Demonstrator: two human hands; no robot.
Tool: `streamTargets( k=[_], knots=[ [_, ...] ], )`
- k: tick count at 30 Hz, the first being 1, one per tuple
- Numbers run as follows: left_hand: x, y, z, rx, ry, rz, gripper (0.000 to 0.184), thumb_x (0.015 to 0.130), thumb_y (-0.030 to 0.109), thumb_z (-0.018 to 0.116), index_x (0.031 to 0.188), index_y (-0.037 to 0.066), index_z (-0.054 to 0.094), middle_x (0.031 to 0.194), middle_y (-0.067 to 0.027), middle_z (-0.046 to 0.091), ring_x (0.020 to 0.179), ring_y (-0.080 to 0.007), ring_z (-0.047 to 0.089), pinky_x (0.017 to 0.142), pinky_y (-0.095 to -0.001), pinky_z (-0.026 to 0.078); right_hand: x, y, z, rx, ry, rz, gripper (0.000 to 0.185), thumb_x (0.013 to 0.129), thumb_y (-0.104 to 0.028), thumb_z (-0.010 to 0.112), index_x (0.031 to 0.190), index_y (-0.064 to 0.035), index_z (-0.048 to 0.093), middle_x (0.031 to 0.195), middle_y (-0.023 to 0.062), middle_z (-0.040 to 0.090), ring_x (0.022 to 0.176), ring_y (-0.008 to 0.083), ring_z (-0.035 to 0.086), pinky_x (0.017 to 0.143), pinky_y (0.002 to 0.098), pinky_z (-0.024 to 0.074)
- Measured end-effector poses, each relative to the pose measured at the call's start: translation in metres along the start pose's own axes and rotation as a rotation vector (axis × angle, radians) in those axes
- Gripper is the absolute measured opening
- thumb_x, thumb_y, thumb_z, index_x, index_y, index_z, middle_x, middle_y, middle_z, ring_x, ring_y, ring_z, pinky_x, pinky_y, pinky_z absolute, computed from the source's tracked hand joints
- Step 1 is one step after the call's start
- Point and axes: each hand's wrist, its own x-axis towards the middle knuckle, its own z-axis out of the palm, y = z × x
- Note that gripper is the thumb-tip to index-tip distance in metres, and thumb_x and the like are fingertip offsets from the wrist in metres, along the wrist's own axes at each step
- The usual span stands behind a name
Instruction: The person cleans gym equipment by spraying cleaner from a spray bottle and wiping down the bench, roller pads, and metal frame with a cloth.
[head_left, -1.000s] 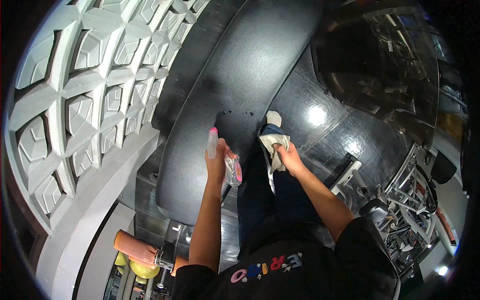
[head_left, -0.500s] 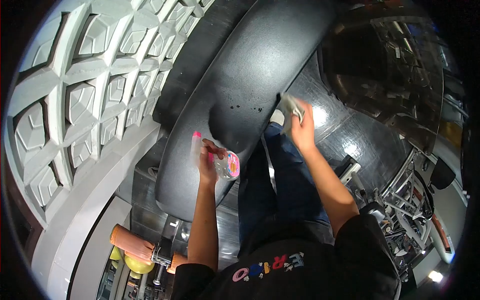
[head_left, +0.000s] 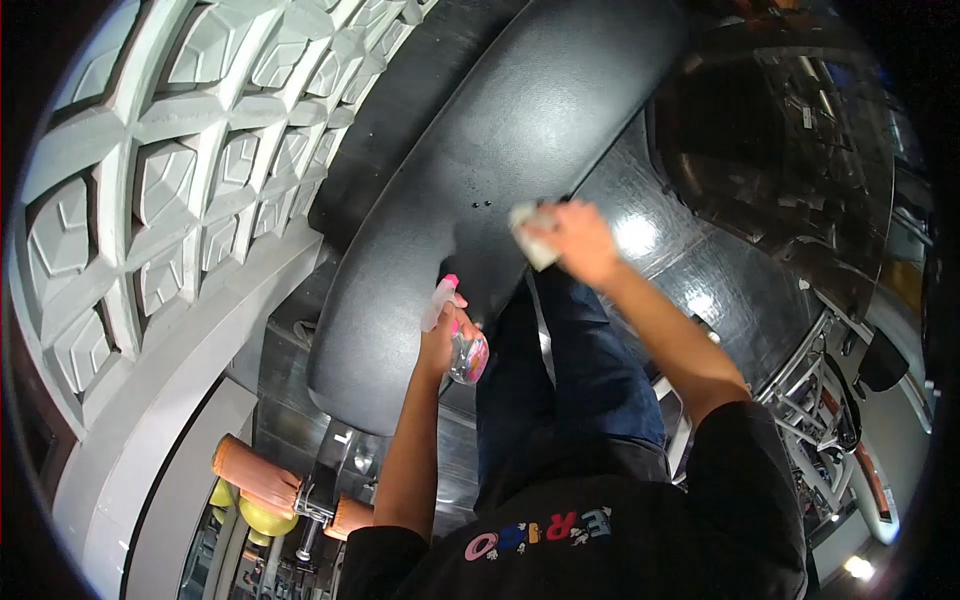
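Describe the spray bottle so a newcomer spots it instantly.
Find the long black padded bench. Near its closer end, the left hand holds a clear spray bottle. Its pink tip and label distinguish it from the pale cloth in the right hand.

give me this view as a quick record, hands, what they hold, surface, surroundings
left hand: fingers around a clear spray bottle with a pink nozzle
right hand: holding a pale cloth, blurred, at the bench's edge; contact unclear
surface: black padded bench, a few dark drops on it
left side: white patterned wall
lower left: orange padded roller, yellow ball
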Motion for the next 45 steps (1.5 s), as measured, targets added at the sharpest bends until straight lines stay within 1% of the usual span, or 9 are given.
streamTargets(
  k=[7,14,16,23,27,31,35,41,45],
  knots=[
    [0.020,-0.015,-0.031,-0.301,0.096,-0.234,0.057,0.098,0.062,0.030,0.104,0.009,0.050,0.057,-0.0049,0.050,0.053,-0.0236,0.058,0.072,-0.0425,0.053,0.045,0.021,-0.024,0.082,0.385,0.524,0.064,0.068,-0.003,0.069,0.128,-0.0252,0.058,0.125,0.0086,0.053,0.105,0.0309,0.054,0.086,0.0413,0.0460],
    [0.021,-0.008,-0.025,-0.205,0.188,-0.234,0.053,0.098,0.059,0.036,0.099,0.008,0.053,0.055,-0.0056,0.051,0.053,-0.0241,0.059,0.071,-0.0429,0.053,0.005,-0.030,0.010,0.087,-0.068,-0.439,0.037,0.086,-0.015,0.051,0.117,-0.0329,0.061,0.121,-0.0020,0.056,0.102,0.0213,0.056,0.082,0.0378,0.0473],
    [0.022,-0.011,-0.027,-0.226,0.179,-0.237,0.051,0.098,0.057,0.037,0.099,0.008,0.053,0.055,-0.0058,0.051,0.053,-0.0239,0.058,0.070,-0.0432,0.053,0.028,0.011,-0.014,0.090,-0.138,-0.137,0.035,0.086,-0.017,0.053,0.118,-0.0303,0.060,0.115,0.0014,0.060,0.101,0.0256,0.059,0.083,0.0419,0.0506],
    [0.023,-0.010,-0.027,-0.225,0.178,-0.214,0.047,0.099,0.053,0.041,0.098,0.007,0.054,0.055,-0.0068,0.050,0.052,-0.0237,0.058,0.065,-0.0432,0.054,0.094,0.054,-0.038,-0.019,0.512,0.645,0.056,0.072,-0.013,0.070,0.125,-0.0248,0.058,0.124,0.0084,0.055,0.101,0.0306,0.056,0.083,0.0440,0.0454],
    [0.027,-0.021,-0.030,-0.299,0.145,-0.230,0.048,0.098,0.053,0.043,0.097,0.007,0.054,0.054,-0.0068,0.050,0.051,-0.0237,0.057,0.062,-0.0427,0.054,0.085,-0.039,-0.028,0.073,-0.123,0.241,0.048,0.071,-0.015,0.066,0.118,-0.0243,0.064,0.127,0.0056,0.055,0.100,0.0279,0.056,0.081,0.0438,0.0444],
    [0.023,-0.004,-0.019,-0.270,0.232,-0.207,0.046,0.096,0.048,0.051,0.094,0.002,0.054,0.054,-0.0067,0.048,0.049,-0.0182,0.054,0.056,-0.0395,0.054,0.049,-0.049,0.008,0.020,0.133,-0.449,0.046,0.077,-0.015,0.063,0.119,-0.0313,0.062,0.124,-0.0041,0.057,0.095,0.0200,0.055,0.081,0.0366,0.0435],
    [0.024,-0.009,-0.024,-0.326,0.224,-0.224,0.041,0.095,0.044,0.053,0.091,0.003,0.056,0.054,-0.0078,0.049,0.048,-0.0174,0.053,0.056,-0.0392,0.053,0.099,0.039,-0.039,0.034,-0.071,-0.217,0.040,0.081,-0.012,0.058,0.117,-0.0299,0.062,0.120,-0.0029,0.060,0.092,0.0232,0.059,0.077,0.0367,0.0500],
    [0.025,-0.012,-0.025,-0.303,0.210,-0.231,0.045,0.096,0.050,0.048,0.095,0.005,0.055,0.053,-0.0073,0.048,0.050,-0.0215,0.052,0.062,-0.0426,0.052,0.134,0.108,-0.049,-0.110,0.544,0.731,0.054,0.074,-0.014,0.066,0.125,-0.0297,0.060,0.126,0.0020,0.057,0.105,0.0294,0.055,0.086,0.0463,0.0432],
    [0.025,-0.006,-0.022,-0.289,0.220,-0.241,0.042,0.095,0.046,0.052,0.092,0.004,0.057,0.054,-0.0083,0.049,0.049,-0.0203,0.052,0.057,-0.0410,0.052,0.133,0.000,-0.034,-0.089,0.283,0.524,0.049,0.072,-0.012,0.065,0.119,-0.0283,0.064,0.120,0.0032,0.058,0.103,0.0304,0.055,0.081,0.0465,0.0426]
  ],
)
